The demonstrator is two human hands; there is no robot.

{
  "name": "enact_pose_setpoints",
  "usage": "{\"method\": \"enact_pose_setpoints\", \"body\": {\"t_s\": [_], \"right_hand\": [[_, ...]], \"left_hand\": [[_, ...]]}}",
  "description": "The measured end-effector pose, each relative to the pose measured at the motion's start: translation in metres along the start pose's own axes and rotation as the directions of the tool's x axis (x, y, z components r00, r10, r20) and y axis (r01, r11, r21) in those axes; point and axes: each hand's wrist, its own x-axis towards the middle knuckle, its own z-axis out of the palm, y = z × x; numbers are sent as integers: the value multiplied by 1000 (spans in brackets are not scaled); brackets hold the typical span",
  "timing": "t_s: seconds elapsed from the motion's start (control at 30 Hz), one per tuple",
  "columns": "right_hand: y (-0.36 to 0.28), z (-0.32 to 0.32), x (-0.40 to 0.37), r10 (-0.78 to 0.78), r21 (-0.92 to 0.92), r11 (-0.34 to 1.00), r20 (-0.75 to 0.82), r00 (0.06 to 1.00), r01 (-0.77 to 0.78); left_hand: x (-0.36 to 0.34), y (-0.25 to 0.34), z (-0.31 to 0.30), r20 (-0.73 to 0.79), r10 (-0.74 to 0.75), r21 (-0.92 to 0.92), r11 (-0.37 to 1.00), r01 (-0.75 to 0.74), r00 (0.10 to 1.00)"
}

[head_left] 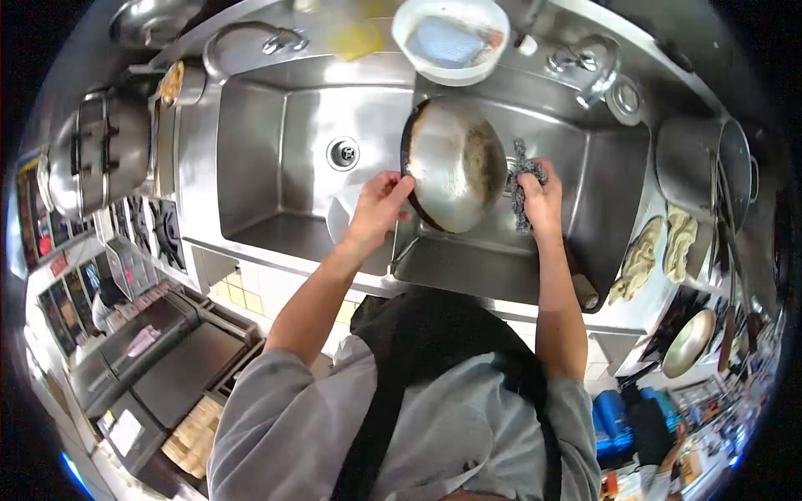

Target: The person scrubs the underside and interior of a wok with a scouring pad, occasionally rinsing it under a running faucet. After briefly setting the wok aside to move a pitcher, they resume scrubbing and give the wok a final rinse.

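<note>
1. Head view: scrubbing seems to be the step in hand. The left hand [380, 200] curls its fingers over the near-left rim of the pan [455, 167], holding it tilted over the right basin [614, 184].
2. The right hand [541, 196], fingers closed on a scourer [525, 171], presses at the pan's right edge.
3. Next move, I judge, calls for firm strokes across the stained inside against a steady left grip.
4. Steel sink; bowl [451, 37] and tap [589, 67] far, pots [100, 150] left, cloths [660, 246] right.

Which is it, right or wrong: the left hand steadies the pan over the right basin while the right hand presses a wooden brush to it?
Wrong in one respect: the head view shows the right hand holding a metal scrubber, not a wooden brush. The left hand does steady the pan over the right basin.
</note>
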Motion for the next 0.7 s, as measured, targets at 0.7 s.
{"method": "enact_pose_setpoints", "body": {"t_s": [0.7], "right_hand": [[-241,123,125,-686,-581,144,524,504,801]], "left_hand": [[38,-10,14,166,792,748,287,-598,588]]}}
